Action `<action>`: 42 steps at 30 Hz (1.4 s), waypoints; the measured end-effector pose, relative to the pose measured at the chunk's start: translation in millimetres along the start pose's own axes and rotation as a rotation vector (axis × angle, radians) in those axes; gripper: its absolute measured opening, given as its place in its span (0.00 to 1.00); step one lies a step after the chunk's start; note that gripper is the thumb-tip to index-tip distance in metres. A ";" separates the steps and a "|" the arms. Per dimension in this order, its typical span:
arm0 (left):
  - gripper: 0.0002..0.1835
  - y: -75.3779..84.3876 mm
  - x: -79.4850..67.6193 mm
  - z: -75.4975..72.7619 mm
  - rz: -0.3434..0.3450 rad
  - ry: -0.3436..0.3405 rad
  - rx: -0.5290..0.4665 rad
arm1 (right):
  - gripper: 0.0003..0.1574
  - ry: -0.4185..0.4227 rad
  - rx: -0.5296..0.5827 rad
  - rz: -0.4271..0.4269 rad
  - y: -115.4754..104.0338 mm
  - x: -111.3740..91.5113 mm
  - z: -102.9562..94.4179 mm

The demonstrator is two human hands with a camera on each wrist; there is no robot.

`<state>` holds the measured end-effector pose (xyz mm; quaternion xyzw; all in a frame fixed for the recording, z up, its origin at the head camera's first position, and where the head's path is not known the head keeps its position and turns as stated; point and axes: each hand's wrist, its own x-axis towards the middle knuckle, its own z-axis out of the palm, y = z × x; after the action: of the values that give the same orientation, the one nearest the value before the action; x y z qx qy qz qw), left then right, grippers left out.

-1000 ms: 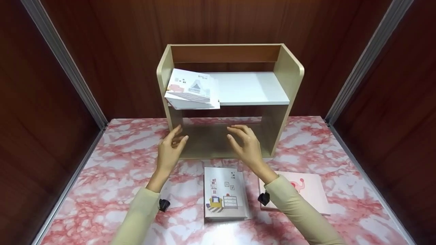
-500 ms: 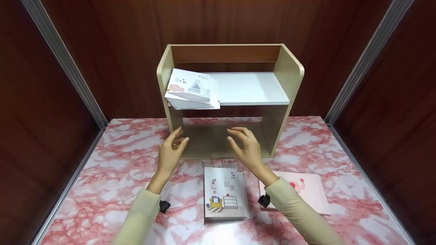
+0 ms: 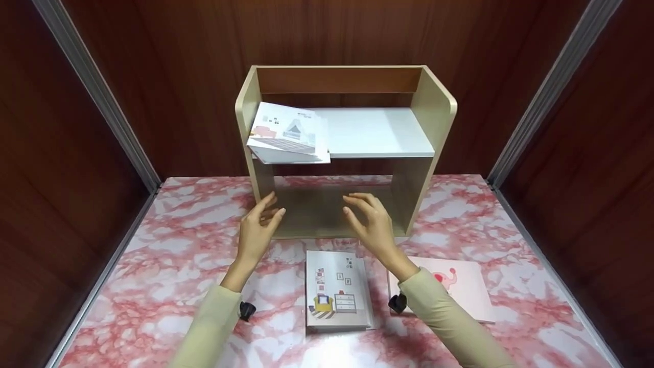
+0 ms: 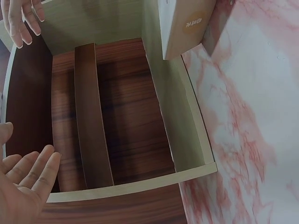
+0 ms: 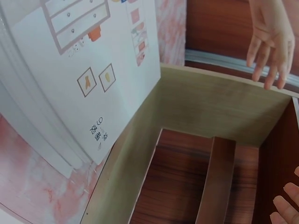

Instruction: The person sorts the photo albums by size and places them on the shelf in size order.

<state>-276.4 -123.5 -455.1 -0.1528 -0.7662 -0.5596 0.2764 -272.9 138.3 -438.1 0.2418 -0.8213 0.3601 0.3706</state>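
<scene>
Both hands hover in front of a small wooden bookshelf [image 3: 378,133], holding nothing. My left hand [image 3: 253,235] is by the lower compartment's left side, its fingers loosely bent and thumb apart. Facing it, my right hand [image 3: 377,230] is near the compartment's right part in the same relaxed pose. On the table between the forearms lies a short stack of white books [image 3: 332,286], the top one showing a yellow armchair and a drawer chest. A pink book [image 3: 465,291] with a red elephant-like drawing is partly hidden under the right sleeve.
White books [image 3: 288,130] rest at the left of the upper shelf, tilted and jutting past its front edge. Dark wood panels [image 3: 337,30] with metal corner strips enclose the pink marbled table [image 3: 194,214]. A black wrist device [image 3: 247,309] sits at the left cuff.
Both hands have drifted very slightly toward the person, keeping the same relaxed pose. The books and the bookshelf stay where they were.
</scene>
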 end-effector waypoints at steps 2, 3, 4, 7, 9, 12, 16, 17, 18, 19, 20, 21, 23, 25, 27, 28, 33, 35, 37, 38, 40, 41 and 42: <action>0.25 -0.7 -0.7 0.8 -0.004 -0.007 0.008 | 0.14 -0.001 0.000 0.000 0.4 -0.7 -0.3; 0.25 -1.0 -1.0 0.9 -0.005 -0.010 0.014 | 0.14 -0.001 0.001 -0.001 0.7 -1.1 -0.3; 0.26 -1.1 -1.3 1.1 -0.008 -0.015 0.021 | 0.14 -0.002 -0.002 0.001 0.9 -1.5 -0.4; 0.26 -1.3 -1.9 1.2 -0.008 -0.024 0.029 | 0.14 -0.010 -0.008 0.009 1.6 -2.8 -0.2; 0.26 -1.5 -2.4 1.3 -0.003 -0.028 0.036 | 0.14 -0.020 -0.012 0.021 2.2 -4.1 -0.1; 0.25 3.0 -3.7 1.7 -0.006 -0.031 0.028 | 0.14 -0.022 -0.015 0.027 4.4 -6.4 0.2; 0.25 2.5 -4.4 2.5 -0.014 -0.029 0.027 | 0.13 -0.011 -0.024 0.016 8.2 -8.7 -0.4; 0.25 -2.7 -4.1 2.9 -0.009 -0.031 0.028 | 0.13 -0.009 -0.027 0.015 8.7 -8.9 -0.8; 0.25 -2.5 -4.3 2.9 -0.008 -0.030 0.029 | 0.12 -0.008 -0.027 0.013 9.3 -9.1 -1.3; 0.25 -2.3 -4.5 2.8 -0.008 -0.031 0.031 | 0.12 -0.007 -0.027 0.012 9.3 -9.0 -2.0; 0.25 -2.2 -4.8 2.8 -0.009 -0.031 0.033 | 0.12 -0.006 -0.025 0.011 9.4 -8.9 -2.5; 0.25 -2.2 -5.2 2.8 -0.007 -0.031 0.031 | 0.12 -0.004 -0.025 0.013 9.6 -8.9 -3.0; 0.26 -2.6 -6.0 3.0 -0.005 -0.033 0.028 | 0.13 -0.006 -0.029 0.015 9.8 -9.2 -3.7; 0.26 -3.1 -6.8 3.4 -0.006 -0.034 0.029 | 0.13 -0.008 -0.037 0.014 10.6 -10.3 -4.0; 0.26 -4.0 -7.6 3.9 -0.007 -0.039 0.028 | 0.13 -0.010 -0.046 0.012 11.6 -11.6 -4.0; 0.26 -4.4 -7.9 4.1 -0.011 -0.042 0.029 | 0.12 -0.011 -0.048 0.012 12.0 -12.4 -4.0; 0.26 -5.9 -9.4 4.3 -0.020 -0.056 0.033 | 0.12 -0.002 -0.049 0.012 13.9 -15.5 -3.7; 0.26 -5.6 -9.9 4.2 -0.021 -0.059 0.036 | 0.12 -0.003 -0.048 0.018 14.3 -16.6 -3.8; 0.26 -5.2 -10.7 3.8 -0.027 -0.065 0.045 | 0.12 -0.010 -0.050 0.022 14.3 -17.6 -4.1; 0.26 -5.3 -11.1 3.6 -0.029 -0.067 0.048 | 0.12 -0.013 -0.049 0.024 14.4 -18.0 -4.1; 0.26 -5.3 -12.0 3.4 -0.038 -0.072 0.059 | 0.12 -0.018 -0.048 0.027 14.6 -18.3 -4.3; 0.26 -5.5 -12.4 3.4 -0.040 -0.075 0.063 | 0.12 -0.017 -0.050 0.025 14.6 -18.4 -4.4; 0.26 -5.7 -12.9 3.4 -0.044 -0.078 0.067 | 0.12 -0.017 -0.052 0.026 14.7 -18.5 -4.6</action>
<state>-270.0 -121.2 -467.9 -0.1486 -0.7979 -0.5331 0.2388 -269.3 153.5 -456.5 0.2246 -0.8365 0.3415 0.3650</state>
